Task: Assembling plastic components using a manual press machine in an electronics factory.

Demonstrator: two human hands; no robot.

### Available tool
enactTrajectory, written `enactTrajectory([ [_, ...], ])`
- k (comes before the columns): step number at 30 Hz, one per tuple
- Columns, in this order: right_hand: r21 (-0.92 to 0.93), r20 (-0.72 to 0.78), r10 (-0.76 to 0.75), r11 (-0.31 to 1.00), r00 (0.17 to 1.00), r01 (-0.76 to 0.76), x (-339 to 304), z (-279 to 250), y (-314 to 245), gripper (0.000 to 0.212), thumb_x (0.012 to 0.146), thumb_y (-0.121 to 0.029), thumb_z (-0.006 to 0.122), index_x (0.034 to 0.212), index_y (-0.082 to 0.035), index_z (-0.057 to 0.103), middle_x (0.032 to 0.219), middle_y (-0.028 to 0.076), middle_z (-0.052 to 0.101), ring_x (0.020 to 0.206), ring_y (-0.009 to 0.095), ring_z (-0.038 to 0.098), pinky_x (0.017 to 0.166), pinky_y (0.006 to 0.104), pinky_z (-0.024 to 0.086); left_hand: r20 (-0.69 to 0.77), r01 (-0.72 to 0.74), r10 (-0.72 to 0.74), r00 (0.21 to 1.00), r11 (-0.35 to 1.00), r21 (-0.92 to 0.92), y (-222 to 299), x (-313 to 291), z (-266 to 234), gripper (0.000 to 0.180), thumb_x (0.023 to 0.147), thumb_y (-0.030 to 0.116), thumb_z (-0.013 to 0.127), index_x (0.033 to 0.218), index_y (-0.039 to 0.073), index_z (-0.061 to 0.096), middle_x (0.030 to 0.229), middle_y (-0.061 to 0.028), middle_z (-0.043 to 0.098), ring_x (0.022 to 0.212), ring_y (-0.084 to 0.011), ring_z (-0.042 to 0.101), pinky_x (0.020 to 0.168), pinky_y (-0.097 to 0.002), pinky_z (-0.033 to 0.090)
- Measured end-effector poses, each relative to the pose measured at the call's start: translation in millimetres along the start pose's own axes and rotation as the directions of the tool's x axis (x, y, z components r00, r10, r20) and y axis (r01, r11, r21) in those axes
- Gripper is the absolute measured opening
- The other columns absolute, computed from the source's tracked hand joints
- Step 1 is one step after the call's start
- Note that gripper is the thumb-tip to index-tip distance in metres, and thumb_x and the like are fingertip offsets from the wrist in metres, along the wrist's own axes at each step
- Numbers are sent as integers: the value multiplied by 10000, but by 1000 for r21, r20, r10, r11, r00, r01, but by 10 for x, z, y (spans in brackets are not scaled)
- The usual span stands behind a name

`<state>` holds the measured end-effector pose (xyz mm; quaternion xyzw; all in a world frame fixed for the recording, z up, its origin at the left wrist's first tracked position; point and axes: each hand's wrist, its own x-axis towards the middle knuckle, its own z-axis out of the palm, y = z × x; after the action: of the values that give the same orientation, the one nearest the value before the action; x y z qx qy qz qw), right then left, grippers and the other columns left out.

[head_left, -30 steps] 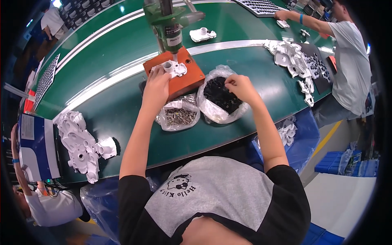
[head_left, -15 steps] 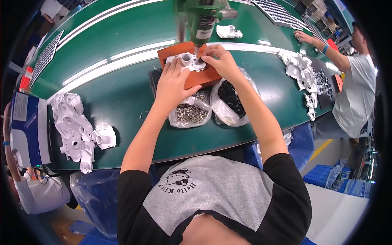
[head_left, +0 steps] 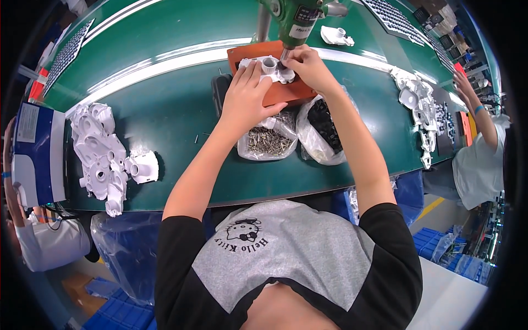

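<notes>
A white plastic housing (head_left: 254,64) with a round collar lies on an orange fixture block (head_left: 286,98). My left hand (head_left: 250,96) rests on it with fingers stretched over its left part and the thumb out along the block's near edge. At the collar's right, the fingers of my right hand (head_left: 308,65) are pinched together by the tip of a green drill-like machine (head_left: 300,25). Something dark shows at those fingertips, too small to name. Just below the block sit a clear bag of metal screws (head_left: 268,142) and a bag of black small parts (head_left: 323,124).
White housings are piled at the left (head_left: 99,148) and right (head_left: 418,102) of the green table. A single housing (head_left: 336,36) lies beyond the machine. A blue-and-white box (head_left: 38,148) stands far left. A co-worker (head_left: 478,170) is at the right.
The whole view has shifted, moving the table's things in the picture. My right fingertips are now closer to the machine's tip. My left hand stays on the housing. The right co-worker's arm has swung upward.
</notes>
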<state>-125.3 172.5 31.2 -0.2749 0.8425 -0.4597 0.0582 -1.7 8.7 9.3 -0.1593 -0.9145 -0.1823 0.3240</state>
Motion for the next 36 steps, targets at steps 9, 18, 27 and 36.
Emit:
enactTrajectory([
  [9,-352,-211,-160,933,964,78,-51,162,-5,425,790,-255,686,1121,-32,539,1120,149,480,1051,312,476,920,398,384,10,-5,5,1000,1000,6,-4,-8,-8,523,671,434,748,955,30,575,1238,-265,509,1206,-375,466,1031,-477,345],
  [18,-371,-133,-540,805,831,464,-756,257,-490,155,708,-114,690,815,-76,585,894,73,557,892,272,503,752,400,381,83,48,-30,996,974,-221,-136,2,-104,347,883,347,548,1039,41,604,1222,-196,554,1202,-341,475,1026,-451,339],
  [27,-491,318,-451,674,834,552,-1405,613,-396,100,709,-138,681,787,-76,670,793,24,539,848,211,496,781,343,393,40,66,-58,998,969,-237,-103,-5,-117,285,869,275,599,1017,31,612,1248,-204,544,1236,-345,452,1036,-445,329],
  [36,-270,202,-419,845,885,462,-1346,577,-425,74,747,-87,665,778,-22,648,768,66,557,817,260,527,732,359,444,28,62,-57,998,970,-235,-125,-6,-68,275,863,263,603,1012,32,611,1259,-205,535,1235,-344,452,1036,-450,329],
])
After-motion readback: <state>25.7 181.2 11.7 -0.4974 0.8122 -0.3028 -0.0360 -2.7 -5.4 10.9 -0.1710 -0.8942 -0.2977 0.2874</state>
